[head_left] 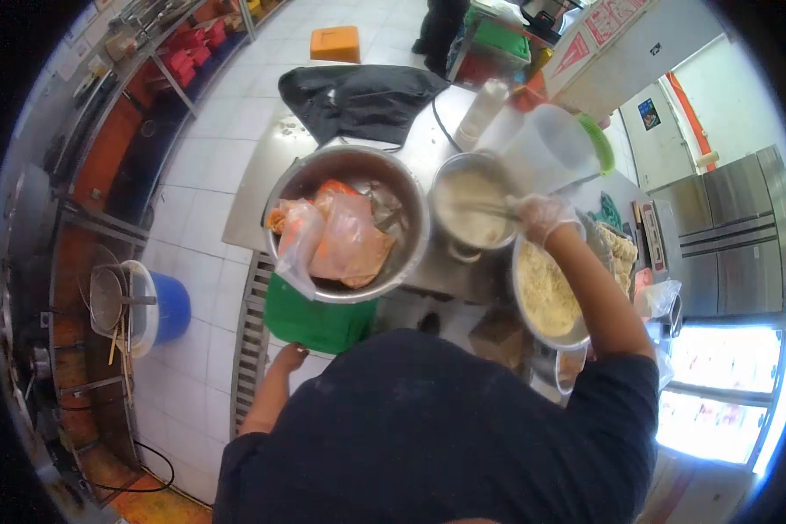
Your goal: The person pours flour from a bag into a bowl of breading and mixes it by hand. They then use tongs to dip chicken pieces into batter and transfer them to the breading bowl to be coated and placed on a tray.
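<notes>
Head view: utensil clasped shut by gloved right hand, set in pot. Judged light, stiff, likely slippery; handle top to be held. Grip of left hand cannot be told.

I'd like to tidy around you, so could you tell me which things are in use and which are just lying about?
In use: gloved right hand, the utensil it holds, pot of pale mixture.
Lying about: big steel bowl of bagged food, black fabric bundle, clear jug, blue bucket.
</notes>
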The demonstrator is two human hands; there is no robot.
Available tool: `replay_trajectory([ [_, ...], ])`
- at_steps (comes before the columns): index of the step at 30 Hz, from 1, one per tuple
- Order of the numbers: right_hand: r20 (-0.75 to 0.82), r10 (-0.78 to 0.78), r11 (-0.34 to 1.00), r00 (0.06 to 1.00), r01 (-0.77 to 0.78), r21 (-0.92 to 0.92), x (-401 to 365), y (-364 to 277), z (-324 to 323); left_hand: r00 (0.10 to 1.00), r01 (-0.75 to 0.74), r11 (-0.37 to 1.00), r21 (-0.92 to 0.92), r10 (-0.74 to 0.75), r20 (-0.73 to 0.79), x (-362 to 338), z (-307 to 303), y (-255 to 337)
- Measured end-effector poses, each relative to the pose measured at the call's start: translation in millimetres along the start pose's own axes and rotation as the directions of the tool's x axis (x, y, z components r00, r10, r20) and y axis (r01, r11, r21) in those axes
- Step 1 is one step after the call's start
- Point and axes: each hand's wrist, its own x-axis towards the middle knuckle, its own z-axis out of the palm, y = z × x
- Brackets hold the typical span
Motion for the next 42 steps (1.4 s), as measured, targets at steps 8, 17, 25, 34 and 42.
replay_trajectory([
  [8,-0.069,0.107,0.983,0.992,-0.116,-0.140,-2.9,33.5,-12.8,0.999,0.026,0.999,0.048,-0.028,0.044,4.2,24.9,-20.4],
  [17,0.256,0.105,0.987,0.961,-0.131,0.088,-4.7,17.2,-10.9,0.982,-0.131,0.970,0.205,0.099,0.162,35.1,48.0,-53.1],
  [25,0.203,0.019,0.969,0.979,-0.068,0.237,-8.3,10.5,-45.1,0.996,-0.075,0.993,0.091,0.070,0.057,40.9,42.0,-35.2],
  [34,0.112,0.055,0.999,0.992,-0.055,-0.005,-19.2,-14.2,-52.0,0.995,0.035,0.999,0.037,-0.038,0.097,2.9,-2.5,4.3],
  [42,0.037,0.138,0.980,0.990,-0.142,0.138,27.8,-3.5,11.0,0.998,-0.022,1.000,0.015,0.021,0.064,-17.1,3.0,13.8],
])
